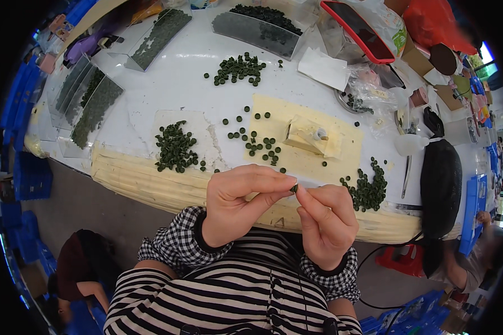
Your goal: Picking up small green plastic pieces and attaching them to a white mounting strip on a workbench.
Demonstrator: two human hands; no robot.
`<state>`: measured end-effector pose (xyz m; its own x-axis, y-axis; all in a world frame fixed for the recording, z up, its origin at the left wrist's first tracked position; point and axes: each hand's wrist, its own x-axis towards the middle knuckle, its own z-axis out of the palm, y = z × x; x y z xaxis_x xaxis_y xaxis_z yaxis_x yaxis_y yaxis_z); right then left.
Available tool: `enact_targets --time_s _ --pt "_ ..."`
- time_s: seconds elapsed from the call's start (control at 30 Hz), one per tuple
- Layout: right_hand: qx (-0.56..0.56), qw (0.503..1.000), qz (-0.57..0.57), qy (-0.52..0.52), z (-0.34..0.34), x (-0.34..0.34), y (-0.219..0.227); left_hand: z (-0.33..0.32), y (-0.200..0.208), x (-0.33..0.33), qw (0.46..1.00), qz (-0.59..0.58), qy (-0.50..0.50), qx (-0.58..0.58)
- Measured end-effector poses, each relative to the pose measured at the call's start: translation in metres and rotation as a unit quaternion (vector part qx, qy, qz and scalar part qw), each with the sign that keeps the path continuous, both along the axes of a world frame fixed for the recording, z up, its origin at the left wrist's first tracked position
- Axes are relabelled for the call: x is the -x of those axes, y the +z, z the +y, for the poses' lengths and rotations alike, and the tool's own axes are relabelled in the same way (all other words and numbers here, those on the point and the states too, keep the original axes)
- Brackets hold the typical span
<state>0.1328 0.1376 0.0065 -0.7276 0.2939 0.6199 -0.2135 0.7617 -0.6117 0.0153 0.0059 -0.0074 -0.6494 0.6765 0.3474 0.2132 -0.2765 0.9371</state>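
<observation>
The left hand (pixel 235 195) is nearly closed, its thumb and fingertips pinched together at the small green piece (pixel 294 188). The right hand (pixel 332 218) is half curled, its index fingertip brought up against the same piece with the thumb lower down; whether it also grips cannot be told. Both meet in front of the body, just above the near edge of the bench (pixel 193 97).

The piece itself is dark green and mostly hidden by the fingertips. Judging by the loose ones, it is a short round button with a hollow or dimple in the middle — probably very light, and likely rubbery with a little give. It should not break easily, but its smallness would make it quick to roll or spring from a careless squeeze. The outer rim looks the best place to hold, pinched across opposite sides, leaving the middle free.

Similar pieces lie farther out: a loose scatter (pixel 254 146) on and beside the yellow sheet (pixel 346 120), a left heap (pixel 176 148), a right heap (pixel 369 188) and a far heap (pixel 240 70). A pale block (pixel 304 134) sits on the sheet; beyond, clear trays (pixel 257 32) hold more — piled deep.
</observation>
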Motion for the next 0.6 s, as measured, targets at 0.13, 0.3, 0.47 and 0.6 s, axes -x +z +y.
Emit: enact_targets --time_s 0.13,0.3,0.47,0.6 --pt "0.004 1.0 -0.001 0.003 0.0007 -0.0003 -0.0006 0.0002 0.0004 0.0005 1.0 0.015 0.002 0.001" --pt "0.007 1.0 0.001 0.008 0.0012 -0.0006 -0.0022 -0.0004 -0.0018 0.0013 0.998 0.059 0.011 0.005" --pt "0.015 1.0 0.001 0.015 0.0011 -0.0013 -0.002 -0.0001 -0.0003 0.0003 0.999 0.048 0.011 0.003" --pt "0.027 0.999 0.004 0.017 0.0014 -0.0001 -0.0019 0.0003 -0.0006 -0.001 1.0 -0.017 -0.002 -0.002"
